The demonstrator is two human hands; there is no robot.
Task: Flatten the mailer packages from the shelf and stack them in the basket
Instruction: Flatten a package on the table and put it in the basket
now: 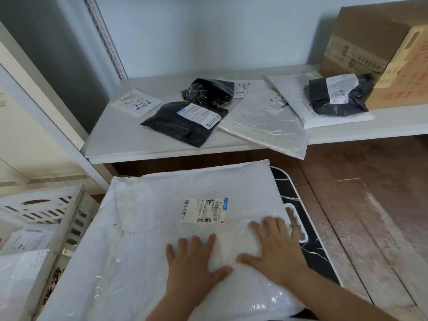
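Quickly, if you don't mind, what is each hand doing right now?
Left hand: open, fingers spread, pressing flat on the white mailer.
Right hand: open, also pressing flat on it.

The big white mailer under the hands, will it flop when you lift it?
Probably yes. The big white mailer is thin wrinkled plastic that dips where the left hand and right hand press flat, so it would likely sag and weigh little. Its glossy sheen suggests it could slide off the black marbled surface.
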